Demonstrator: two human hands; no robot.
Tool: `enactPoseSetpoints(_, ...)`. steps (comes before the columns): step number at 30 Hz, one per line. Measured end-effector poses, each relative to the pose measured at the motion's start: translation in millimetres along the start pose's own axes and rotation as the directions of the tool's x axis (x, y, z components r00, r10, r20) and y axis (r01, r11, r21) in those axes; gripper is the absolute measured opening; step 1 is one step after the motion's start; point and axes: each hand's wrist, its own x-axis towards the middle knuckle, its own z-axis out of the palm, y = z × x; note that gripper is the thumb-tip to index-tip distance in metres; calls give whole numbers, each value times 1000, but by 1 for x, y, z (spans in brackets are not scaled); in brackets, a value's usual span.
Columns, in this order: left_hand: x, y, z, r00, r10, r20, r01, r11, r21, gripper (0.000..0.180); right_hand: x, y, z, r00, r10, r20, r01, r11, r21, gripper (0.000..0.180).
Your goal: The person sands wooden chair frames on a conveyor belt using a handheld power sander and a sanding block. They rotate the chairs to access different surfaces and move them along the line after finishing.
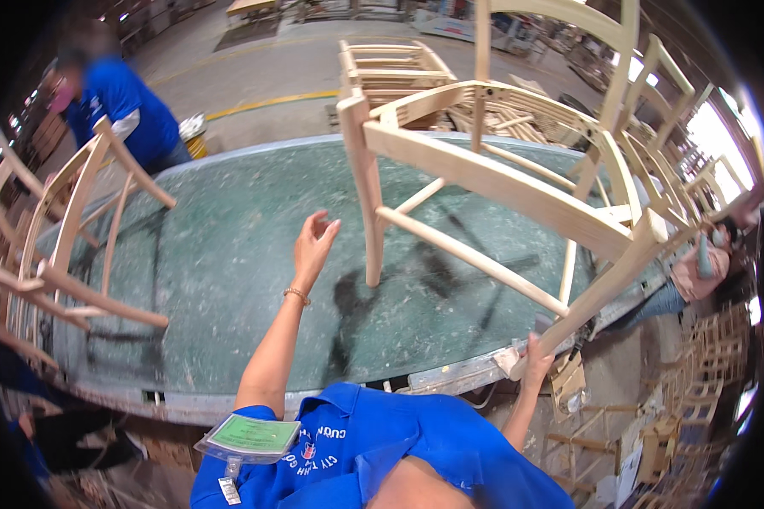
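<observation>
At lower right, fingers of the right hand (536, 360) wrapped tight round the foot end of one leg of an unfinished pale wooden chair frame (518, 182), gripped there to steady and tilt the whole piece; leg foot resting at the metal edge of the table (450, 380). Chair frame tipped over, one front leg planted on the green tabletop (246, 246), seat rails and stretchers slanting up toward the far side, back posts rising beyond; held canted, probably to bring the underside joints into view. At centre, left hand (312, 246) raised free above the tabletop, fingers loosely spread and slightly curled, touching nothing, nearest to the planted leg just to its right; bracelet (296, 294) at the wrist. Tabletop dusted with wood shavings and marked with dark streaks. At left, a second chair frame (68, 237) lying tilted on the table edge, beside a co-worker in a blue shirt (119, 110). At far right, stacked chair frames (679, 153) and another person (696, 271) partly hidden. Near the lower edge, a green badge (250, 437) clipped to the person's own blue shirt
</observation>
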Motion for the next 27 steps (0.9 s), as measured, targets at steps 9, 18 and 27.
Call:
enactPoseSetpoints(9,35,102,98,919,10,394,231,795,-560,18,36,19,-58,1000,-3,-26,0,993,-115,25)
enactPoseSetpoints(18,-83,154,-27,990,-40,137,104,858,-503,25,-39,2,-82,984,174,32,-177,971,160,22)
enactPoseSetpoints(27,-138,216,-72,985,-7,-170,-57,927,-371,21,24,-21,-51,881,347,322,-363,932,-10,23)
